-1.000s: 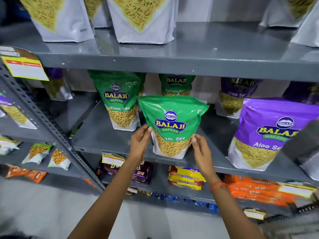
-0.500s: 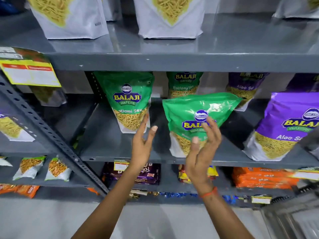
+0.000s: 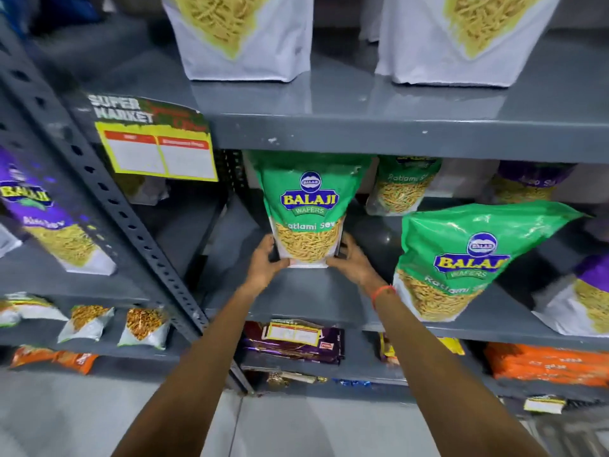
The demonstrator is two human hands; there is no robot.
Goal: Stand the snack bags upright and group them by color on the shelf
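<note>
1. Way out left of the left hand, on the neighbouring rack, a purple Aloo Sev bag (image 3: 43,212) sits tilted, and a yellow supermarket price card (image 3: 158,150) hangs off the upper shelf edge, up and left of that hand.
2. Left hand (image 3: 265,263) is gripping the lower left corner of the green Ratlami Sev bag (image 3: 308,209), thumb across the front of the bottom edge, fingers tucked behind.
3. That bag stands upright between the two hands on the grey middle shelf (image 3: 313,298), set back from the front edge.
4. Right hand (image 3: 354,262) has the lower right corner of the same bag, same sort of pinch. There's an orange thread band (image 3: 382,293) on that wrist.
5. Up and right of the right hand, further back, a second green Ratlami Sev bag (image 3: 403,186) is standing, top hidden by the shelf above.
6. Just right of the right forearm, a third green Ratlami Sev bag (image 3: 468,258) sits near the front edge, leaning a bit, nobody touching it.
7. Further right again, purple bags (image 3: 586,301), partly cut off at the frame edge.
</note>
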